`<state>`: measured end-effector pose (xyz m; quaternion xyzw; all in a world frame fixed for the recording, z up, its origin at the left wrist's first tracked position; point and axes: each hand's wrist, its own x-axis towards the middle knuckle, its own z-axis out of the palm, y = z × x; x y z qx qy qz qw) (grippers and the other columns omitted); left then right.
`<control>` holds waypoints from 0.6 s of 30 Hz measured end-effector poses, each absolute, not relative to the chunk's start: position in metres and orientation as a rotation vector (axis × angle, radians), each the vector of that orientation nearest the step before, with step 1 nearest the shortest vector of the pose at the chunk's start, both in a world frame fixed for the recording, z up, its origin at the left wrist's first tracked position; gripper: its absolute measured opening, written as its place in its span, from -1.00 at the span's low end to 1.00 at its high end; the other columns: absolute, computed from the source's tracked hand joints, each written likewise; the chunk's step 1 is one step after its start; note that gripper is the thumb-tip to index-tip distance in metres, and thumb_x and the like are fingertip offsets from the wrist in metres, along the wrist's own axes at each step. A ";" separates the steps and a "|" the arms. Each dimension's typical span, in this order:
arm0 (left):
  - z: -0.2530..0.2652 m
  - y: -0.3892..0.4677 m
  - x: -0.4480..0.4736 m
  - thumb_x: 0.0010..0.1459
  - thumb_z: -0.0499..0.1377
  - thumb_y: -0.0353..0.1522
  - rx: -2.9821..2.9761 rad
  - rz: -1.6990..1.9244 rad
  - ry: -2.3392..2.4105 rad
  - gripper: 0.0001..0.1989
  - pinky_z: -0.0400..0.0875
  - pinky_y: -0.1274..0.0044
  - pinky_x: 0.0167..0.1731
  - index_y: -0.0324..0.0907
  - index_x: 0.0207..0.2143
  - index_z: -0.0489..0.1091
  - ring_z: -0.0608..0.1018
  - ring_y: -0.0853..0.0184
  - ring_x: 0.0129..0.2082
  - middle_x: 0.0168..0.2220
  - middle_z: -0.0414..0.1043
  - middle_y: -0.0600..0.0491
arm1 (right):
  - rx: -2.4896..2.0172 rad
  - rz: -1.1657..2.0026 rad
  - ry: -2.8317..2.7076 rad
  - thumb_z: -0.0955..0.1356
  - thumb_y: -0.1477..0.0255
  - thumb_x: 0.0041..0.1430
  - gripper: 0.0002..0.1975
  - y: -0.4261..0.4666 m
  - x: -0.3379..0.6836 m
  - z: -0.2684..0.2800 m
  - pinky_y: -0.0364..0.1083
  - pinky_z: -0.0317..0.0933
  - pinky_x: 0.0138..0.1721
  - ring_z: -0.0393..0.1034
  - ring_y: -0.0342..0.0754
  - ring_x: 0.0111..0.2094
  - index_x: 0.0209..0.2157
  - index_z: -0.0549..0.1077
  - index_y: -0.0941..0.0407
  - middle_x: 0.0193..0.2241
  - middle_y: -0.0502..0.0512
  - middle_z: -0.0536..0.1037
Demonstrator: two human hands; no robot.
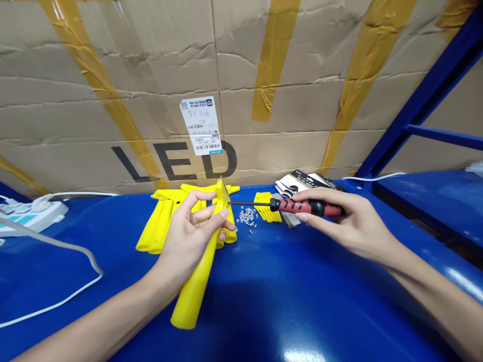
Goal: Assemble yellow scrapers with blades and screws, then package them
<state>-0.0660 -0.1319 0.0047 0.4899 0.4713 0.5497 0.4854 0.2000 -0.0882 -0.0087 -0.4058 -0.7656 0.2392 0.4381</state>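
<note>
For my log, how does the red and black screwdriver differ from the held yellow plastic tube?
The screwdriver has a thin dark shaft; the tube is thicker. The screwdriver lies nearly level in the right hand; the tube slants in the left hand. Both are long.

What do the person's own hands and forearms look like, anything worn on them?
The left hand and right hand are ungloved, with no ring, watch or bracelet visible. Both forearms are bare; no sleeve shows.

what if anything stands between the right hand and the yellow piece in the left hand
Only the screwdriver in the right hand, its shaft reaching the top of the yellow piece; nothing else visible blocks the way.
</note>
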 end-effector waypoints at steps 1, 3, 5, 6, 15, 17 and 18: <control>0.006 -0.132 -0.066 0.10 0.33 -0.38 1.203 1.340 1.145 -0.62 0.38 0.65 -0.51 -0.13 -0.14 0.20 0.46 0.47 -0.59 -0.53 0.57 0.06 | -1.037 0.658 -1.857 0.49 0.24 0.10 -0.70 -0.089 0.199 -0.008 -0.04 0.47 -0.28 0.56 0.03 -0.30 -0.14 0.61 0.05 -0.25 0.13 0.65; 0.008 -0.132 -0.066 0.09 0.33 -0.39 1.227 1.347 1.143 -0.62 0.38 0.66 -0.53 -0.13 -0.14 0.19 0.46 0.46 -0.59 -0.53 0.57 0.07 | -1.086 0.807 -1.760 0.50 0.22 0.10 -0.65 -0.091 0.195 -0.007 -0.13 0.41 -0.50 0.48 -0.09 -0.52 -0.11 0.60 0.09 -0.42 0.09 0.62; 0.009 -0.133 -0.067 0.10 0.33 -0.39 1.253 1.346 1.139 -0.62 0.37 0.65 -0.55 -0.12 -0.15 0.18 0.45 0.46 -0.61 -0.55 0.56 0.09 | -1.109 0.924 -1.689 0.50 0.21 0.10 -0.64 -0.094 0.192 -0.005 -0.19 0.31 -0.64 0.36 -0.17 -0.64 -0.12 0.60 0.13 -0.53 0.05 0.57; 0.009 -0.134 -0.067 0.10 0.32 -0.38 1.264 1.343 1.139 -0.62 0.37 0.65 -0.56 -0.12 -0.15 0.18 0.45 0.46 -0.61 -0.55 0.55 0.09 | -1.113 0.967 -1.659 0.50 0.21 0.10 -0.63 -0.096 0.191 -0.004 -0.20 0.27 -0.67 0.32 -0.20 -0.67 -0.13 0.60 0.14 -0.54 0.04 0.56; 0.019 -0.137 -0.069 0.07 0.37 -0.32 1.285 1.361 1.169 -0.60 0.50 0.60 -0.53 -0.12 -0.14 0.23 0.56 0.39 -0.57 -0.50 0.56 0.10 | -1.068 1.582 -1.161 0.46 0.28 0.18 -0.73 -0.085 0.184 -0.016 -0.29 0.14 -0.72 0.22 -0.27 -0.66 -0.19 0.63 0.19 -0.48 0.11 0.57; 0.022 -0.135 -0.069 0.04 0.39 -0.31 1.243 1.365 1.194 -0.56 0.54 0.57 -0.50 -0.12 -0.13 0.24 0.61 0.33 -0.52 -0.46 0.58 0.09 | -1.029 1.715 -0.947 0.47 0.37 0.17 -0.76 -0.082 0.186 -0.017 -0.28 0.27 -0.64 0.31 -0.23 -0.58 -0.16 0.63 0.19 -0.42 0.14 0.59; 0.023 -0.135 -0.070 0.03 0.40 -0.31 1.210 1.367 1.210 -0.55 0.55 0.56 -0.49 -0.12 -0.12 0.23 0.63 0.32 -0.50 -0.45 0.59 0.09 | -1.015 1.734 -0.836 0.47 0.41 0.14 -0.76 -0.081 0.186 -0.017 -0.27 0.35 -0.57 0.37 -0.20 -0.53 -0.14 0.63 0.18 -0.37 0.16 0.61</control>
